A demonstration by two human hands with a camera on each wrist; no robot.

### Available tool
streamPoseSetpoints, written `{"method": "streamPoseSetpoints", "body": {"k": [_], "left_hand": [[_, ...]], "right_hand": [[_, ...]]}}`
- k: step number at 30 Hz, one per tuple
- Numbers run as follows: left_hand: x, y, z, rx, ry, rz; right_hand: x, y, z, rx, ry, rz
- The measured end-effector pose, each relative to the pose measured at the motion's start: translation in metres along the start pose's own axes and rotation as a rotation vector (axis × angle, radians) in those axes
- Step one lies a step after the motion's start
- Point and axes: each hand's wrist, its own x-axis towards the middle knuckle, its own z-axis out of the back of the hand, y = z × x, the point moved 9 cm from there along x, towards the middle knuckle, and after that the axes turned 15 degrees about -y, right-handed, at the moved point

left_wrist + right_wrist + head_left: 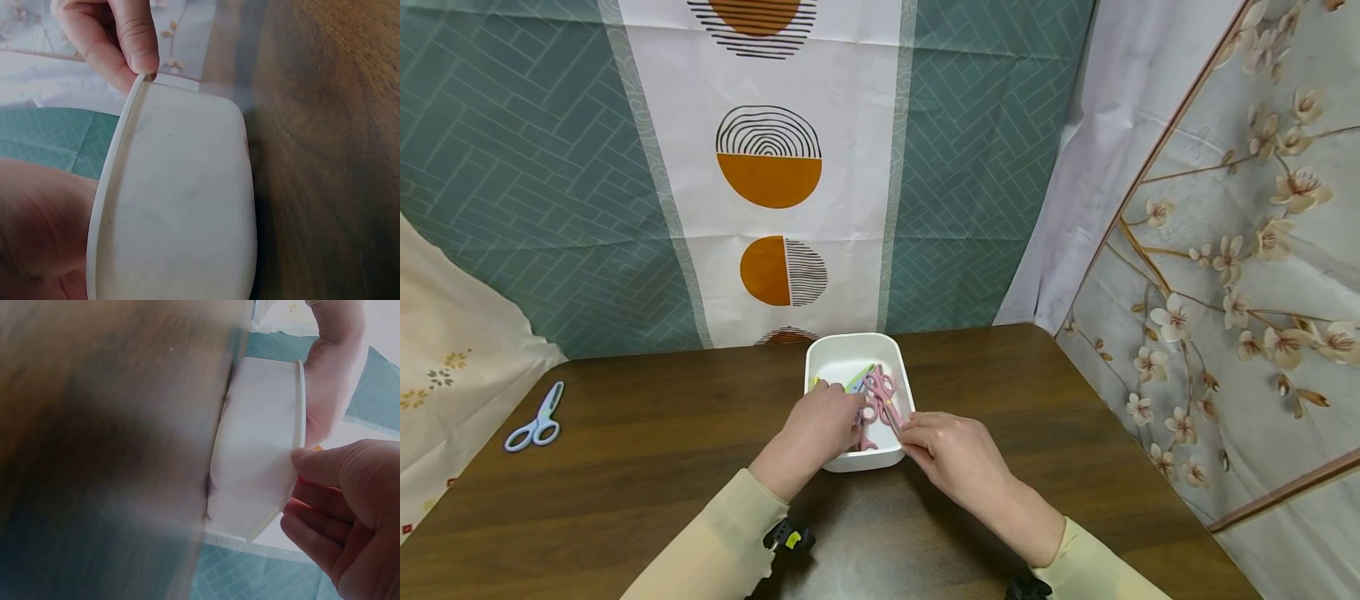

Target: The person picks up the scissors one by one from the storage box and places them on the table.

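A white plastic bin (865,462) stands on the table and holds several scissors. Pink scissors (880,385) lie on its right side, and part of a green-and-blue pair (859,379) shows beside them. My left hand (822,423) reaches down into the bin from the near left, its fingertips hidden among the scissors. On the right, my right hand (955,454) pinches the bin's rim, thumb outside, as the right wrist view shows with the bin wall (256,425) upright. The left wrist view shows the bin's outer side (178,187), which hides the left fingers.
Light blue scissors (537,425) lie apart at the table's left side. The dark wooden table (700,417) meets a patterned curtain (790,183) behind the bin. A floral cloth (1225,292) hangs along the right.
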Motion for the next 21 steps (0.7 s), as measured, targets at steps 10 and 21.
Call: {"method": "streamPoseSetpoints", "body": {"k": [10, 21], "left_hand": [[-0.001, 0.001, 0.005, 0.005, -0.025, 0.0], [-0.003, 0.003, 0.012, -0.003, -0.078, -0.01]], "right_hand": [[0.0, 0.0, 0.0, -0.002, 0.008, -0.007], [0.0, 0.0, 0.0, -0.004, 0.016, -0.014]]}}
